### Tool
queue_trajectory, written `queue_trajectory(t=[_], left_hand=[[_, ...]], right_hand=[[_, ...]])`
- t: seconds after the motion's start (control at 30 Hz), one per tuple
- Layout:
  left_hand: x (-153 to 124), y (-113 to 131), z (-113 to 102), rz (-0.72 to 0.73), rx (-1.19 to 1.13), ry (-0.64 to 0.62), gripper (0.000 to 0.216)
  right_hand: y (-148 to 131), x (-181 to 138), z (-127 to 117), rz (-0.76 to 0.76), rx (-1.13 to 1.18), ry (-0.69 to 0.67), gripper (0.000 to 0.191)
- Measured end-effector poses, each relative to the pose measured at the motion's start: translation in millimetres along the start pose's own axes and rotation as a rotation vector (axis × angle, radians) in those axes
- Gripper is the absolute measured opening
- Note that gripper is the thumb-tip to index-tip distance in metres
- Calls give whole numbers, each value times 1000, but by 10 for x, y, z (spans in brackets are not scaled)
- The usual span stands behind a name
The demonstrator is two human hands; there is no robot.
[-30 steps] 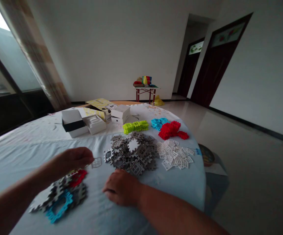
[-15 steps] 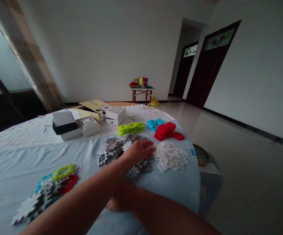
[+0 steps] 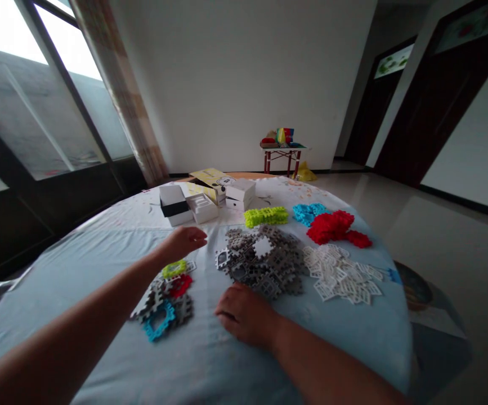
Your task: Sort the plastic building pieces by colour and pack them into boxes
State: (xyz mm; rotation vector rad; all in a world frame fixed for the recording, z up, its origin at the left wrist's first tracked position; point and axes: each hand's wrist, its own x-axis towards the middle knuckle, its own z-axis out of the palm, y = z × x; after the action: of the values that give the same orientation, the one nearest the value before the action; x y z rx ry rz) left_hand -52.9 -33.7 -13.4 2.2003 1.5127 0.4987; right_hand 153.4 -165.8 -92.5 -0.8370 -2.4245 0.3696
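My left hand (image 3: 183, 242) hovers over the light blue tablecloth (image 3: 100, 264), fingers loosely curled together; anything inside them is hidden. Just below it lies a flat cluster of joined puzzle tiles (image 3: 163, 301) with a lime ring (image 3: 174, 268), a red piece (image 3: 180, 284) and a blue frame (image 3: 157, 323). My right hand (image 3: 246, 318) rests on the cloth with its fingers curled under, right at the near edge of a heap of grey tiles (image 3: 264, 259). A heap of white tiles (image 3: 340, 275) lies to the right of the grey one.
Farther back lie a lime block (image 3: 266, 215), blue tiles (image 3: 309, 211) and red tiles (image 3: 334, 225). Small white and yellow boxes (image 3: 188, 199) stand at the table's far side. A low stool (image 3: 421, 287) is beside the table's right edge. A small red table (image 3: 281, 153) stands by the far wall.
My left hand reached across to the white tiles half a second ago and has drawn back left above the joined cluster. The right hand stayed put. The view has swung left.
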Motion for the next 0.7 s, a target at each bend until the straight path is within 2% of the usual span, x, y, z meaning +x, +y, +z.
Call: queue_trajectory(t=[0.1, 0.23, 0.43, 0.7], left_hand=[[-112, -234, 1, -34, 154, -93, 41], [-187, -307, 84, -80, 329, -171, 36], [-139, -255, 125, -145, 468, -186, 34], [-144, -400, 118, -168, 432, -156, 29]], right_hand=[[-16, -1, -9, 14, 8, 3, 14], [-36, -8, -30, 20, 7, 11, 14], [-24, -14, -20, 30, 3, 0, 16], [-22, -2, -23, 5, -9, -2, 16]])
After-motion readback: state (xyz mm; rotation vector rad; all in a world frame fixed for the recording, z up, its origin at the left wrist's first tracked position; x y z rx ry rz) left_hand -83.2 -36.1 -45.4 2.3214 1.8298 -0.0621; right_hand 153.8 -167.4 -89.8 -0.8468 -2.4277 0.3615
